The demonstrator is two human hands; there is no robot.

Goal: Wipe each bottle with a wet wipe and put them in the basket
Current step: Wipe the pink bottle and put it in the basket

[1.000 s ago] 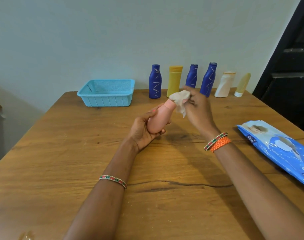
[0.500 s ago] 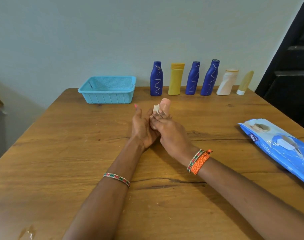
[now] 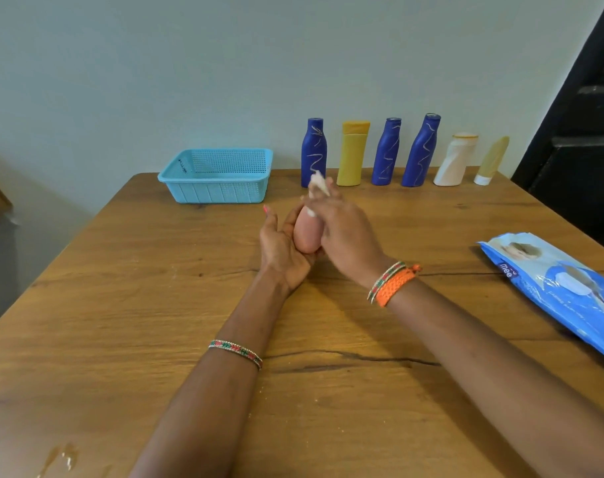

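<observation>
Fingers of the left hand [image 3: 282, 248] curl up around the underside of a pink bottle [image 3: 306, 234], cradling it above the table [image 3: 155, 305] with the palm turned upward and the thumb raised on the near left side. The bottle lies tilted, its rounded base toward the wrist and its neck pointing away, toward the wall. Over its upper part, fingers of the right hand [image 3: 345, 232] pinch a crumpled white wet wipe [image 3: 318, 183] against the bottle's neck; the wipe pokes out beyond the fingertips, blurred.

Beyond the fingertips, along the table's far edge, stands a row of bottles: a blue bottle [image 3: 313, 151] directly behind the wipe, then to its right a yellow bottle [image 3: 353, 153], a second blue bottle [image 3: 387, 151], a third blue bottle [image 3: 421, 150], a white bottle [image 3: 455, 160] and a small pale yellow tube [image 3: 492, 160] standing on its cap. To the left of the fingers and farther back sits a light blue basket [image 3: 217, 193], with no bottle visible inside. Well to the right of the right hand lies a blue wet wipe pack [image 3: 562, 291], flat on the table. Each wrist carries a beaded bracelet; the right one also has an orange band [image 3: 395, 284].
</observation>
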